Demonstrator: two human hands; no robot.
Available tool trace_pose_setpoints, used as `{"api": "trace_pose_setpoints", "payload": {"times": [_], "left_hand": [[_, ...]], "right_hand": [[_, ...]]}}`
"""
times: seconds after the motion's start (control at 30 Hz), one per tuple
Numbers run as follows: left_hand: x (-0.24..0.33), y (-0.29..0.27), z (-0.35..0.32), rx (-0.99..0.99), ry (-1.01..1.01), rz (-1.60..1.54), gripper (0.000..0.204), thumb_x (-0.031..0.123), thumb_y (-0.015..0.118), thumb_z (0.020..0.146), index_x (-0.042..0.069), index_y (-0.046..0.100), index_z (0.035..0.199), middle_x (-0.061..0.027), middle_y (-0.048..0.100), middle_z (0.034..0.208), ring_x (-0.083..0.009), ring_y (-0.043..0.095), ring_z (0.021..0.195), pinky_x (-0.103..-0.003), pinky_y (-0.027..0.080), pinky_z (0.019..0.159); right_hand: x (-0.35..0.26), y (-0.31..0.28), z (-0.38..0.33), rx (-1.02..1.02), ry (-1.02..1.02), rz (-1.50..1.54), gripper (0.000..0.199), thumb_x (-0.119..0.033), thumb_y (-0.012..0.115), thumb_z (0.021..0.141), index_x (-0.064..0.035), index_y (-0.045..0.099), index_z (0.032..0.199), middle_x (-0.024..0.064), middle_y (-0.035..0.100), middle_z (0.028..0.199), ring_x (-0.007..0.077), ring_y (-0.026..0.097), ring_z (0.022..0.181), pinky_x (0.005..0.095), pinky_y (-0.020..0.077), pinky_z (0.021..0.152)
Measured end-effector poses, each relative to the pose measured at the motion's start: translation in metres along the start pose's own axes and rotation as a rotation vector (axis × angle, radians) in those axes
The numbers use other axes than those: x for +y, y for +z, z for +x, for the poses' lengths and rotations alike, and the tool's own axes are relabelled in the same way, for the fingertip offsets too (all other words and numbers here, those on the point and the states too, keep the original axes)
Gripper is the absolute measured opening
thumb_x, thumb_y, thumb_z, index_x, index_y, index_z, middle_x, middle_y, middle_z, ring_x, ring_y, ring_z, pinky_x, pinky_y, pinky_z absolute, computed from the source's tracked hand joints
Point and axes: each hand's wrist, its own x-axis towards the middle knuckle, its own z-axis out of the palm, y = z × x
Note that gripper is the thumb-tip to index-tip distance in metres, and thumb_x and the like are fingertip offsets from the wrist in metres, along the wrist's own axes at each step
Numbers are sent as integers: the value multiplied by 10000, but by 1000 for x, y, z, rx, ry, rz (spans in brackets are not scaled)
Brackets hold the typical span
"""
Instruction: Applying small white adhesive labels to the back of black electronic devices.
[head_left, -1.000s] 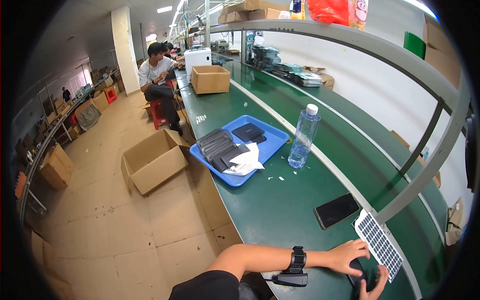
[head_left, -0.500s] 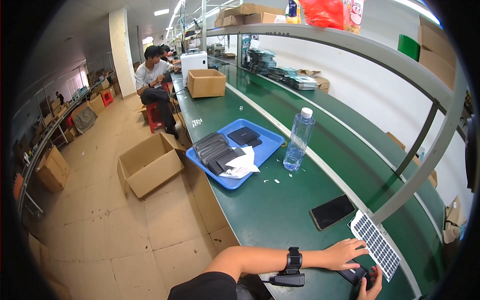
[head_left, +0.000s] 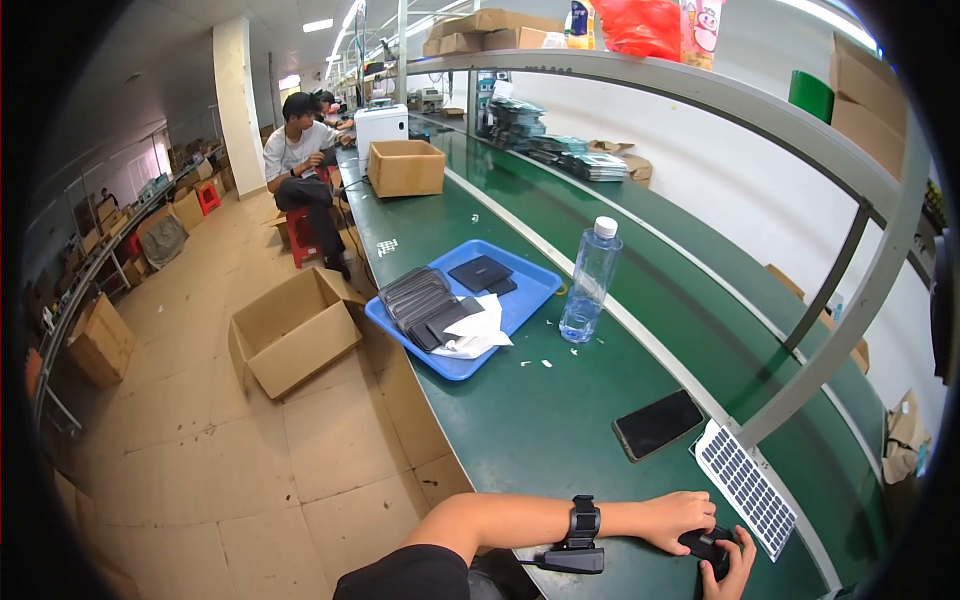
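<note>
Both hands meet over a small black device [head_left: 703, 545] at the near end of the green bench [head_left: 530, 420]. The left hand [head_left: 675, 520], reaching in with a black wrist unit [head_left: 582, 522] strapped on the forearm, lies curled over the device's left side; the right hand [head_left: 738, 565] comes up from below with fingers wrapped around its right end. So the hands are together, closed on the same object, which sits on or just above the bench between them; I cannot tell whether it is lifted clear. Just to the right of the hands lies a small solar panel [head_left: 745, 487], tilted, close to the device but whether touching is unclear. Beyond the hands, a dark phone [head_left: 658, 423] lies flat. Farther ahead stand a clear water bottle [head_left: 590, 282] and a blue tray [head_left: 505, 320] holding dark flat parts and white paper. This looks like the handling or fitting stage on the device. A next move would call for a steady two-handed grip and care not to knock the panel.
</note>
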Motion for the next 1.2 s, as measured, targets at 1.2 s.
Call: {"api": "trace_pose_setpoints", "payload": {"times": [1.2], "left_hand": [[9, -5, 2, -39, -195, -41, 331, 261, 626, 850, 2, 587, 1053, -138, 595, 929, -295, 553, 932, -415, 448, 768]], "right_hand": [[3, -13, -4, -7, 130, 147, 303, -113, 607, 868, 18, 609, 1141, 199, 640, 1057, 319, 624, 931, 389, 483, 849]]}}
